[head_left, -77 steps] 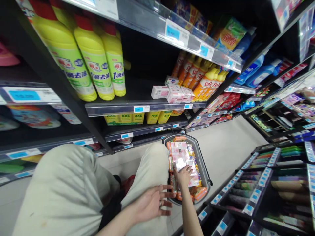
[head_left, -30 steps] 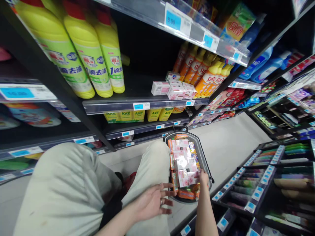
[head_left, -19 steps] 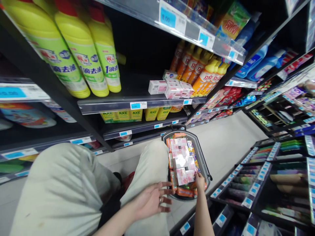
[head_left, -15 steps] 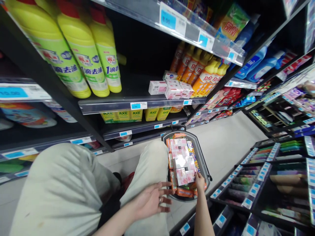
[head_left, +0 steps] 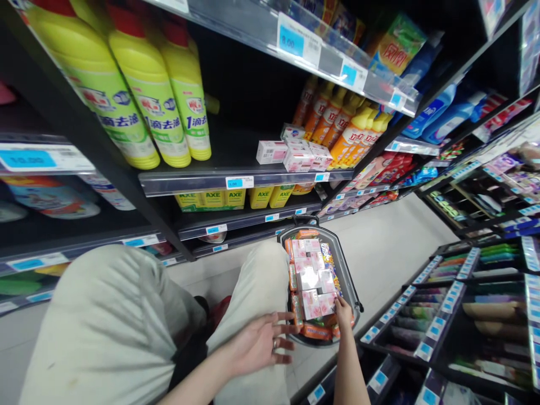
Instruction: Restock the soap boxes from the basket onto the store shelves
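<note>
A grey shopping basket [head_left: 350, 281] stands on the floor by my right knee, packed with pink-and-white boxes [head_left: 311, 271] and orange packets [head_left: 315, 332]. My right hand [head_left: 343, 313] reaches into its near end, fingers curled on the corner of the nearest pink box [head_left: 319, 302]. My left hand [head_left: 261, 344] hovers open, fingers spread, just left of the basket over my right knee, holding nothing; it wears a ring.
The shelf unit in front carries tall yellow bottles [head_left: 154, 90], more pink boxes [head_left: 295, 154] and orange bottles [head_left: 350, 135]. AXE packs [head_left: 211, 198] sit one shelf lower. Low shelves with blue price tags [head_left: 447, 304] stand at the right. Pale floor [head_left: 388, 253] runs between.
My right hand has moved from the top of the boxes to the basket's near right corner, onto the nearest pink box. My left hand has stayed open in place.
</note>
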Available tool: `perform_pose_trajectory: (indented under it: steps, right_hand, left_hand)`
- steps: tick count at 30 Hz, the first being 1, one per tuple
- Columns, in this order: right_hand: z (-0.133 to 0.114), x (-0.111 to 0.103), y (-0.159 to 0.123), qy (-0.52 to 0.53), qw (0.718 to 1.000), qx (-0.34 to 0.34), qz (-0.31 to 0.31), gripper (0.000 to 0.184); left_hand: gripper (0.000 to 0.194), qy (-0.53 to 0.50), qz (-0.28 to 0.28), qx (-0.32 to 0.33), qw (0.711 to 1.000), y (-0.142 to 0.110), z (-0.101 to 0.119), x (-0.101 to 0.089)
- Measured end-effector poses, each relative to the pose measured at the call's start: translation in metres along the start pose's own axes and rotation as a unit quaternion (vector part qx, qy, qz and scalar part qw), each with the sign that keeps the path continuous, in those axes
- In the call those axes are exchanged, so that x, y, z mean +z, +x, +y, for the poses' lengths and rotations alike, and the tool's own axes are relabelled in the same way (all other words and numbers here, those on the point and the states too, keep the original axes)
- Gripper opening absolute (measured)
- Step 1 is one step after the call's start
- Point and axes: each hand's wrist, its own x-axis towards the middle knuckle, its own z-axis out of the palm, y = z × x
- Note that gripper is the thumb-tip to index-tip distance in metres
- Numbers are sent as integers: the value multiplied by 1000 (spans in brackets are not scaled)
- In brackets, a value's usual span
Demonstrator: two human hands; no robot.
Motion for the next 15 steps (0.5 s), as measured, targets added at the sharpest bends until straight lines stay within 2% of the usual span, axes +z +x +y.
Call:
perform_pose_trajectory:
  steps: [7,10,15]
  right_hand:
    - [-3,-2,-3,17,1000,7,-7,56]
    - [-5,-3,-3,17,1000,13,-14,57]
    - [-28,2,3,-25,1000,-4,-2,63]
  left_hand:
    - [40,0,-3,3,1000,-1,0,2]
    - [43,0,-6,0,1000,-1,1,2]
    - [45,0,2,1,1000,1,0,1]
